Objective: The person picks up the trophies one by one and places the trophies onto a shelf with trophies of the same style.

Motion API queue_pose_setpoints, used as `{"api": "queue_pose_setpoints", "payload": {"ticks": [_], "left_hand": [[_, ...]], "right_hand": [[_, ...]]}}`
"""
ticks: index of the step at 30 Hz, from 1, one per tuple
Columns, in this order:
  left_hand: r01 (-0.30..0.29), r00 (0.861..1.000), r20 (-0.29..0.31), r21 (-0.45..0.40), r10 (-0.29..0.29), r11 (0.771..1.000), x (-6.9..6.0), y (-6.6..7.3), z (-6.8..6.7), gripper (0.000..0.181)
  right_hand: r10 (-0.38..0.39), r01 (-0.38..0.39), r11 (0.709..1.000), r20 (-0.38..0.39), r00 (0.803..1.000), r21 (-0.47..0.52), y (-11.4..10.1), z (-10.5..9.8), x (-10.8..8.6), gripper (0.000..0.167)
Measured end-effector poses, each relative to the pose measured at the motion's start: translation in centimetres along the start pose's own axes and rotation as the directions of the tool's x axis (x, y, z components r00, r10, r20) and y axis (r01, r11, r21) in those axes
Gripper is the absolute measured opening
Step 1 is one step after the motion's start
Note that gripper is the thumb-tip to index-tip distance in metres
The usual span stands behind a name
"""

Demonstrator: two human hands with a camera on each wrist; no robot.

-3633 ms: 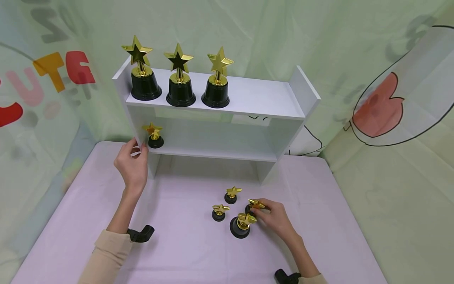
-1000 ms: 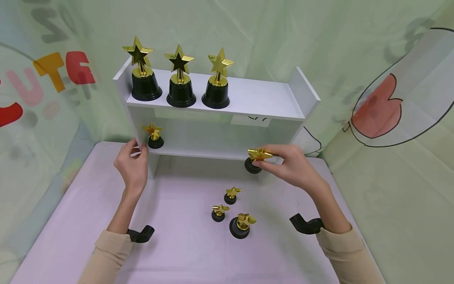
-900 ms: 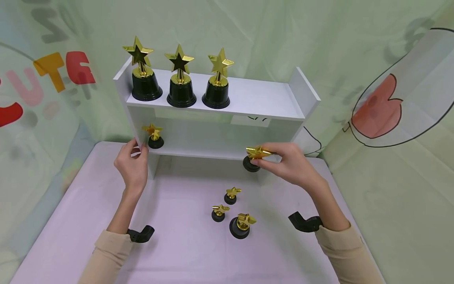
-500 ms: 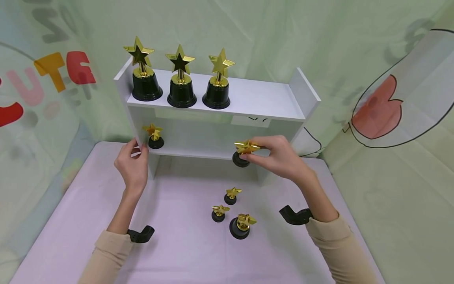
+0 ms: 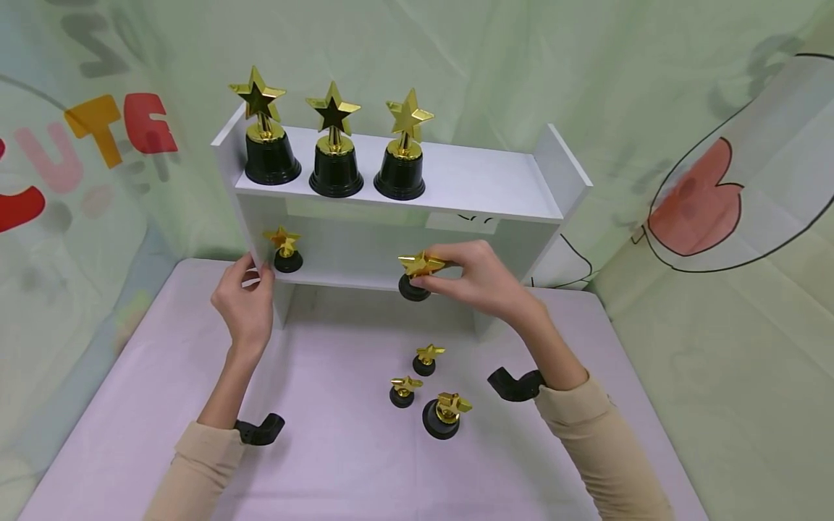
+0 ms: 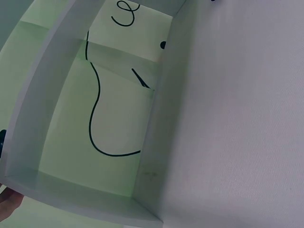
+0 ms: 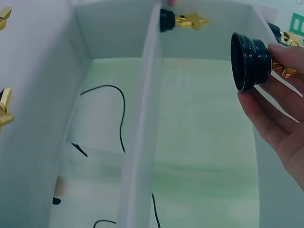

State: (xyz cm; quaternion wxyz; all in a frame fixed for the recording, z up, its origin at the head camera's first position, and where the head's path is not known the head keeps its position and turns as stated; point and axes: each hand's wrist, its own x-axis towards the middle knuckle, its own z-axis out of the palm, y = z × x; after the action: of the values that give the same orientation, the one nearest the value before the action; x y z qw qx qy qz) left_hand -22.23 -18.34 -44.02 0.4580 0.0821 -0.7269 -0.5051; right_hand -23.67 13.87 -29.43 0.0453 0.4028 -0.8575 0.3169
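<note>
Just right of centre in the head view, the right hand (image 5: 478, 278) pinches a small star trophy (image 5: 410, 285), gold star above a round black base, between thumb and fingers. From my remote seat I see it in front of the middle board (image 5: 352, 271) of a white shelf unit (image 5: 563, 170); the right wrist view has it at the upper right of the frame, its base apart from that board.

At the left of the head view, the left hand (image 5: 244, 304) grips the unit's side panel (image 5: 257, 224); only a sliver of finger shows at the lower left of the left wrist view, so I cannot be sure how far the fingers wrap.

A similar trophy (image 5: 287, 258) stands at the left end of the middle board. Along the top board (image 5: 482, 177), upper left to upper centre, I count three larger trophies (image 5: 335, 166), upright in a row. Lower centre, three more trophies (image 5: 402, 396) sit close together on a lavender tablecloth (image 5: 339, 449). Behind, pale green fabric (image 5: 489, 65) carries coloured letters (image 5: 100, 130) at upper left; a red heart (image 5: 697, 199) shows at far right.
</note>
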Motion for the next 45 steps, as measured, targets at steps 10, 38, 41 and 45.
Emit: {"api": "queue_pose_setpoints", "payload": {"ticks": [10, 38, 41, 45], "left_hand": [[-0.007, 1.000, 0.012, 0.004, 0.007, 1.000, 0.0, -0.2, 0.0, 0.022], [0.006, 1.000, 0.010, 0.013, -0.006, 1.000, 0.0, -0.3, -0.1, 0.023], [0.001, 1.000, 0.011, 0.015, -0.001, 1.000, 0.1, -0.3, -0.1, 0.022], [0.004, 1.000, 0.018, 0.006, -0.004, 1.000, 0.0, -0.3, 0.0, 0.023]], "right_hand": [[-0.031, 0.028, 0.999, 0.064, 0.997, 0.045, 0.3, 2.6, 2.5, 0.011], [0.139, -0.159, 0.977, 0.140, 0.980, 0.141, 2.3, 8.9, 9.5, 0.026], [0.150, -0.168, 0.978, 0.147, 0.978, 0.123, 2.4, 9.2, 10.2, 0.029], [0.178, -0.199, 0.973, 0.165, 0.970, 0.118, 2.5, 9.6, 10.9, 0.032]]}}
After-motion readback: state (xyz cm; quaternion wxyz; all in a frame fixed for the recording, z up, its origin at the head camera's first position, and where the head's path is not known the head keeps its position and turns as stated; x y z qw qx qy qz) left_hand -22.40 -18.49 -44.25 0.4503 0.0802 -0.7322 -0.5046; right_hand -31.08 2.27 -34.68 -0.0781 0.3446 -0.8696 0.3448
